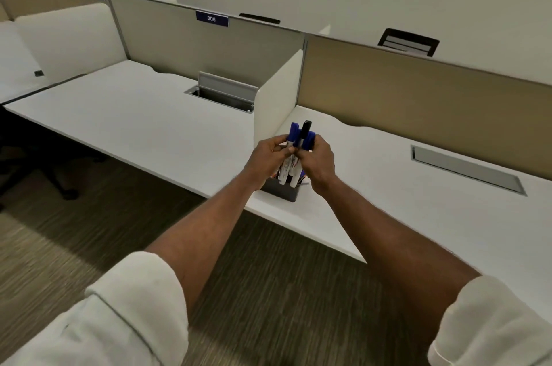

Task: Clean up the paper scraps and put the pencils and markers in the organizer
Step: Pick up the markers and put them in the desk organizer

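A long white desk (418, 216) runs along a row of numbered cubicles, one plate reading 306, with a white side divider (277, 96) standing on it between 2 work places. At the desk's near edge, just in front of that divider, a person reaches out with both arms, sleeves rolled to the elbow. The left hand (267, 158) and the right hand (321, 164) meet around 1 bundle of markers (294, 134). The fingers of both are curled close round the barrels, the left from its side and the right from the other.

Directly beneath the hands sits the dark organizer (282, 195), a small open-topped box resting on the desk. The markers stand nearly upright, blue caps and 1 black cap at the top, white barrels pointing down at the box's mouth. Their lower ends look to be at or just inside the rim, though the hands hide the exact spot.

The coming move turns on that line: long axis vertical, organizer straight below the fingers, both hands equally near. No paper scraps show on the desk.
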`<state>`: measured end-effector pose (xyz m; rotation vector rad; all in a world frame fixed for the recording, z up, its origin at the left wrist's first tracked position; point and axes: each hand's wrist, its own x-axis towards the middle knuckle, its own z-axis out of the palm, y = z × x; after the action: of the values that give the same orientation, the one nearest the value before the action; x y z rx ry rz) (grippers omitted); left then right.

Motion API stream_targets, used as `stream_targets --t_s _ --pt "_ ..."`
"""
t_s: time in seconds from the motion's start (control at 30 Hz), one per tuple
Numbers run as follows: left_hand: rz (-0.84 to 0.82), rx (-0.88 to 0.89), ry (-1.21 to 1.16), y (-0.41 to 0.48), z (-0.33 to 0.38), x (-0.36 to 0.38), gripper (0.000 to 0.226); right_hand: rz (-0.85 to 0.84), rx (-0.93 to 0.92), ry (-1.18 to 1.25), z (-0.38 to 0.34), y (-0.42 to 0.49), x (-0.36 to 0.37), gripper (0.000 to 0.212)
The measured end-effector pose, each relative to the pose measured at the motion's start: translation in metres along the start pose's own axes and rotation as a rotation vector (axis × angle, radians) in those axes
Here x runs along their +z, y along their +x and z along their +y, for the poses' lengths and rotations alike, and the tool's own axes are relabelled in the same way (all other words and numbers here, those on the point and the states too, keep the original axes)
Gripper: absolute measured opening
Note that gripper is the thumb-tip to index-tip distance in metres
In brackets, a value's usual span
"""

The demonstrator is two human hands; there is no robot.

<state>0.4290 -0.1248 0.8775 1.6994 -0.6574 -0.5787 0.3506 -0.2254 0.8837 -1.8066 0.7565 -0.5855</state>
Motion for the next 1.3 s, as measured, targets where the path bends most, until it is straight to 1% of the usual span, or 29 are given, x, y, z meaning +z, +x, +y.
stream_targets --t_s 0.23,0.37,0.53,0.67,0.8,1.0,1.17,1.3 --pt "0.025 0.017 0.012 0.062 0.013 0.013 0.047 -0.035 -0.018 0.009 0.004 0.068 -0.018 0.036" --pt "-0.001 0.042 0.028 0.092 0.012 0.029 0.045 -0.020 -0.034 -0.007 0.017 0.098 -0.030 0.035" --pt "-0.024 0.042 -0.027 0.137 0.012 0.043 0.045 0.021 -0.013 -0.014 0.022 0.139 -0.038 0.032" --pt "-0.076 0.032 -0.052 0.176 -0.007 0.047 0.044 0.049 0.023 -0.031 0.039 0.168 -0.035 0.029" --pt "-0.133 0.024 0.005 0.210 -0.027 0.041 0.044 0.042 0.073 -0.055 0.055 0.190 -0.025 0.030" --pt "-0.217 -0.020 0.018 0.239 -0.053 0.028 0.047 0.054 0.153 -0.054 0.073 0.211 0.001 0.028" --pt "-0.218 -0.006 0.036 0.258 -0.069 0.027 0.047 0.067 0.173 -0.066 0.087 0.228 0.016 0.028" --pt "-0.177 -0.023 0.016 0.269 -0.089 0.039 0.044 0.067 0.199 -0.074 0.111 0.241 0.019 0.025"
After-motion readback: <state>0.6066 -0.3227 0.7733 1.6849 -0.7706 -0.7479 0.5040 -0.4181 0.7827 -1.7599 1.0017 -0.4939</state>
